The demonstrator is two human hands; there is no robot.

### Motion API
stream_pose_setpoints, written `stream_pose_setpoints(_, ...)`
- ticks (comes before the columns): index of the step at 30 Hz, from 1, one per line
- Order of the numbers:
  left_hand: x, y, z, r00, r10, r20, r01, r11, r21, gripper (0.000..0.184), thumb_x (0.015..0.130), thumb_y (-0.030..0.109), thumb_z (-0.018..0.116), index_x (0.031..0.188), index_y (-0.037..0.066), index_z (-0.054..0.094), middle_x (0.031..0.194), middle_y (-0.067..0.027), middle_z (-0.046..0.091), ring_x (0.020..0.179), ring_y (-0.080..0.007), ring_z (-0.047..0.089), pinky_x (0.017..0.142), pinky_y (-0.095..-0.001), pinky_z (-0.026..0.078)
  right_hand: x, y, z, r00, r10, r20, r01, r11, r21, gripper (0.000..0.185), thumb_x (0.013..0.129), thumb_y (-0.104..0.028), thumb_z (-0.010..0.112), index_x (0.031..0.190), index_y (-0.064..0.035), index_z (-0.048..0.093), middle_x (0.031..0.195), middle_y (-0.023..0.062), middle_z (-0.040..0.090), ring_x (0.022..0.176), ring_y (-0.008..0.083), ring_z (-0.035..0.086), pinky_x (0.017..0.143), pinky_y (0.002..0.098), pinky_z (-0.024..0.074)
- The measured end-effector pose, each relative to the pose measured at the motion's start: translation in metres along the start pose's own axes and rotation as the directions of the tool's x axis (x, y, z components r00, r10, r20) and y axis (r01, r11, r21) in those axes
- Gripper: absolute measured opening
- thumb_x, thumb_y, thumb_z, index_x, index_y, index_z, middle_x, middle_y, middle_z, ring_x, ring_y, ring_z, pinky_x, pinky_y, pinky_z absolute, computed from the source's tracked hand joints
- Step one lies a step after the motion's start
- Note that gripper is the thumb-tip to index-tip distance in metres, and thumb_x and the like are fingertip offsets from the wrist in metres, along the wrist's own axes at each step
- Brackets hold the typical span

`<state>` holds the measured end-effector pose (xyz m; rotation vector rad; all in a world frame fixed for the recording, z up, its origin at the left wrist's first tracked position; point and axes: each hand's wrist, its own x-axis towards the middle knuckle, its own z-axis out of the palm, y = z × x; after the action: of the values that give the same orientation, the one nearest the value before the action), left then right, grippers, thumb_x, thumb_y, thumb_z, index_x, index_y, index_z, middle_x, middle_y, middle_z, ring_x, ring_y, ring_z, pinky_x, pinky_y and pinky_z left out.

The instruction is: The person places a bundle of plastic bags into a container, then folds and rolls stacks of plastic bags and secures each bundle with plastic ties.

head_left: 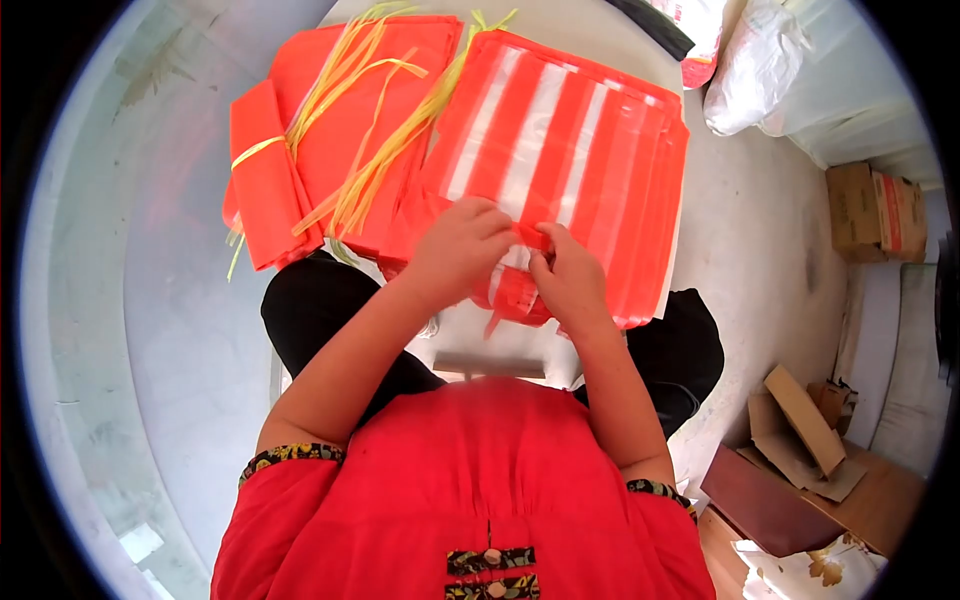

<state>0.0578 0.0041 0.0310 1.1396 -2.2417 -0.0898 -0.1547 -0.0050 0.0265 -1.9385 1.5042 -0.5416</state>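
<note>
A stack of red plastic bags with clear or whitish stripes (530,130) lies in front of me. Over its near edge, my left hand (462,245) has its fingers curled around red plastic. Close beside it, my right hand (572,280) pinches a folded bit of the same plastic between thumb and forefinger. Crumpled red plastic (515,295) hangs below the two hands. Left of the stack are plain red sheets (370,130) and a folded red bundle (265,165) tied with yellow ribbon. Loose yellow plastic strips (400,155) lie across them.
The pile rests on a pale table (590,25) above my knees. A white plastic sack (760,65) stands at the upper right. Cardboard boxes (875,212) sit by the right wall, with flattened cardboard (800,435) on a brown box at the lower right.
</note>
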Motion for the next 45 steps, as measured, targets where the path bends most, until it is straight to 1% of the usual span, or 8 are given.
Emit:
stream_pose_setpoints(13,-0.005,0.013,0.011,0.977,-0.073,0.198,0.090,0.993,-0.078,0.063,0.060,0.012,0.088,0.121,0.016,0.073,0.122,-0.0065,0.065,0.117,-0.0308,0.060,0.100,-0.0417,0.050,-0.054,0.020,0.006,0.788,-0.604,-0.123,0.552,0.780,-0.293,0.029,0.075,0.000,0.074,0.102,-0.0066,0.065,0.129,0.0140,0.063,0.120,0.0353,0.059,0.098,0.0465,0.0506)
stream_pose_setpoints(16,-0.003,0.018,0.000,0.946,-0.130,0.296,0.172,0.978,-0.121,0.039,0.087,-0.001,0.065,0.121,0.014,0.075,0.127,-0.0073,0.065,0.122,-0.0338,0.057,0.103,-0.0436,0.049,-0.057,0.015,0.011,0.737,-0.656,-0.162,0.598,0.745,-0.295,0.024,0.075,0.001,0.072,0.098,-0.0034,0.067,0.127,0.0129,0.066,0.119,0.0346,0.062,0.097,0.0475,0.0519)
stream_pose_setpoints(19,-0.003,0.012,-0.003,0.925,-0.103,0.367,0.156,0.981,-0.118,0.061,0.069,0.009,0.086,0.128,0.018,0.073,0.133,-0.0067,0.062,0.126,-0.0312,0.055,0.104,-0.0428,0.049,-0.052,0.007,-0.001,0.795,-0.589,-0.147,0.579,0.808,-0.109,0.021,0.079,-0.002,0.074,0.100,-0.0029,0.069,0.125,0.0141,0.068,0.117,0.0350,0.063,0.097,0.0470,0.0518)
stream_pose_setpoints(25,-0.005,0.020,0.002,0.933,-0.195,0.302,0.250,0.955,-0.157,0.035,0.088,0.015,0.076,0.123,0.015,0.076,0.131,-0.0074,0.064,0.128,-0.0308,0.056,0.107,-0.0429,0.047,-0.041,0.008,-0.004,0.955,-0.257,-0.149,0.293,0.900,0.322,0.010,0.097,-0.008,0.069,0.105,-0.0020,0.071,0.134,0.0141,0.063,0.123,0.0316,0.057,0.103,0.0406,0.0483)
stream_pose_setpoints(29,-0.013,-0.004,0.026,0.928,-0.223,0.298,0.310,0.906,-0.287,0.025,0.097,0.015,0.070,0.121,0.009,0.074,0.128,-0.0107,0.064,0.123,-0.0303,0.059,0.103,-0.0416,0.047,-0.043,0.015,-0.021,0.938,-0.205,-0.279,0.285,0.915,0.286,0.027,0.103,-0.017,0.063,0.127,-0.0033,0.067,0.143,0.0144,0.059,0.134,0.0299,0.053,0.114,0.0390,0.0414)
stream_pose_setpoints(37,0.004,0.002,0.002,0.708,-0.422,0.566,0.705,0.469,-0.532,0.033,0.110,0.022,0.057,0.137,0.003,0.060,0.128,-0.0050,0.062,0.121,-0.0162,0.056,0.103,-0.0314,0.046,-0.050,0.073,-0.058,0.895,0.407,-0.183,-0.086,0.560,0.824,0.049,0.114,-0.032,0.046,0.155,-0.0071,0.042,0.154,0.0176,0.048,0.140,0.0265,0.048,0.119,0.0383,0.0364)
stream_pose_setpoints(40,0.012,0.015,-0.012,0.599,-0.509,0.618,0.801,0.379,-0.464,0.032,0.110,0.025,0.056,0.136,0.005,0.061,0.129,-0.0041,0.061,0.120,-0.0147,0.055,0.104,-0.0303,0.045,-0.044,0.090,-0.051,0.919,0.305,-0.248,-0.043,0.704,0.709,0.051,0.113,-0.030,0.047,0.157,-0.0055,0.039,0.153,0.0202,0.047,0.138,0.0274,0.049,0.120,0.0386,0.0361)
stream_pose_setpoints(45,0.003,0.003,-0.003,0.653,-0.457,0.604,0.757,0.393,-0.522,0.032,0.111,0.026,0.056,0.135,0.006,0.062,0.127,-0.0035,0.062,0.120,-0.0141,0.055,0.104,-0.0308,0.045,-0.028,0.098,-0.038,0.900,0.110,-0.423,0.079,0.911,0.405,0.054,0.111,-0.025,0.051,0.158,-0.0041,0.036,0.158,0.0188,0.041,0.141,0.0286,0.046,0.119,0.0393,0.0371)
